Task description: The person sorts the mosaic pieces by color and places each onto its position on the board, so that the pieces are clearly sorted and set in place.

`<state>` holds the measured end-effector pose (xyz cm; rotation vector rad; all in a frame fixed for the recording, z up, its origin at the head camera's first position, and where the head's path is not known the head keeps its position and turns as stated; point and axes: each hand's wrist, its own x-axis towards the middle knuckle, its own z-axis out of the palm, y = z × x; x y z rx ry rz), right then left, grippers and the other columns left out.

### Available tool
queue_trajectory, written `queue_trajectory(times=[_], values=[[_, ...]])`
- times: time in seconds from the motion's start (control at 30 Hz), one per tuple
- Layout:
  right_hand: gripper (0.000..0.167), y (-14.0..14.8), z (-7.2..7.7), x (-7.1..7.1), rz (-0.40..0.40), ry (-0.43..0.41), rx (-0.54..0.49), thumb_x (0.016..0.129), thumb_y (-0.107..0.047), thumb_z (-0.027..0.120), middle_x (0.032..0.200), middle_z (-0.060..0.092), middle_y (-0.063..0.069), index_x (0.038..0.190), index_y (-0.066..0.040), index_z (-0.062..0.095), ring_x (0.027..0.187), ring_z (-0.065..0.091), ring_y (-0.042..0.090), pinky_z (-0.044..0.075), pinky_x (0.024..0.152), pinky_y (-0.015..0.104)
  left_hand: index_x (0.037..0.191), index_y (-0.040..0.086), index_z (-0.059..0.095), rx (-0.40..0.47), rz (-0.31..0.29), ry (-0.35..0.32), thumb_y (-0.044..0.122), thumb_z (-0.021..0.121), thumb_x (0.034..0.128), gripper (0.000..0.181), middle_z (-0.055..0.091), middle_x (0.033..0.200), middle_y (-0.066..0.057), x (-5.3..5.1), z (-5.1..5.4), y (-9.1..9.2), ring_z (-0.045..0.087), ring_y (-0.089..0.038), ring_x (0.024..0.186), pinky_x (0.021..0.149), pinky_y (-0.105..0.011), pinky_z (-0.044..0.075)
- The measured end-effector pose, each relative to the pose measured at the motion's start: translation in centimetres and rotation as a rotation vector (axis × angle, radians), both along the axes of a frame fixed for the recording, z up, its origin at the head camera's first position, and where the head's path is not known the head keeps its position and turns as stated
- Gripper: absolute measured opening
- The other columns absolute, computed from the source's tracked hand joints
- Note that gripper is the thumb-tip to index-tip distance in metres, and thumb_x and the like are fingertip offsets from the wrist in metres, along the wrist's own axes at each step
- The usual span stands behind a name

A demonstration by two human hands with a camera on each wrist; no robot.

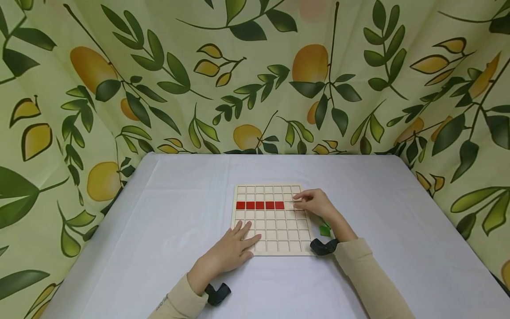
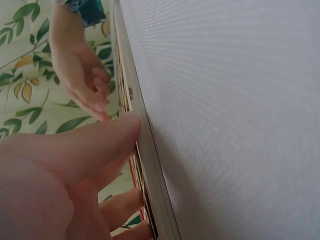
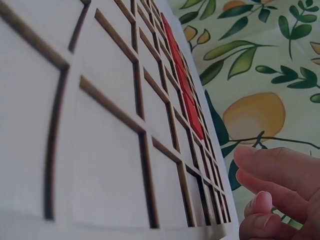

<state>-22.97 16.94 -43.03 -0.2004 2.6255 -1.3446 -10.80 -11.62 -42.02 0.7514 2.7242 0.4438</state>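
Observation:
A pale wooden grid board (image 1: 281, 235) lies on the white cloth. Several red square tiles (image 1: 260, 205) fill a run of cells in its third row from the top, starting at the left side. My left hand (image 1: 225, 251) rests on the board's lower left corner with fingers spread; in the left wrist view its thumb (image 2: 100, 147) touches the board's edge. Over the right end of the red row is my right hand (image 1: 318, 204), thumb and forefinger a little apart. No tile shows between its fingertips (image 3: 245, 156) in the right wrist view.
Green tiles (image 1: 325, 231) lie on the cloth right of the board, partly hidden by my right wrist. Each wrist wears a black device (image 1: 218, 294). A leaf-and-fruit patterned curtain (image 1: 247, 88) hangs behind and at both sides of the table.

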Motion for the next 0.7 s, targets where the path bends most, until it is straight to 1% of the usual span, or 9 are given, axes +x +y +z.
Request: queue_trajectory(times=[0.3,0.43,0.7], values=[[0.029,1.2,0.1,-0.1,-0.002,0.004,0.009,0.083,-0.013,0.074,0.07,0.052,-0.004,0.106,0.003,0.071,0.068,0.044,0.012,0.038,0.057,0.021,0.144,0.023,0.047,-0.008,-0.003,0.005,0.028,0.055,0.097,0.048,0.028,0.16,-0.015,0.0,0.1,0.0,0.022,-0.04,0.149,0.118,-0.057,0.028],[0.031,1.6,0.1,-0.2,-0.013,-0.007,0.008,0.083,-0.014,0.074,0.071,0.053,-0.004,0.108,0.003,0.07,0.067,0.044,0.009,0.038,0.056,0.02,0.144,0.023,0.047,-0.01,0.002,0.004,0.029,0.054,0.0975,0.047,0.028,0.16,-0.014,-0.1,-0.2,0.0,0.021,-0.04,0.15,0.119,-0.057,0.028],[0.032,2.3,0.3,-0.4,-0.051,-0.027,0.028,0.083,-0.014,0.074,0.07,0.051,-0.004,0.109,0.003,0.07,0.063,0.043,0.01,0.037,0.053,0.02,0.144,0.024,0.046,-0.013,0.003,0.004,0.03,0.053,0.0978,0.048,0.027,0.16,-0.014,-0.2,-0.5,-0.1,0.02,-0.04,0.15,0.119,-0.056,0.027]])
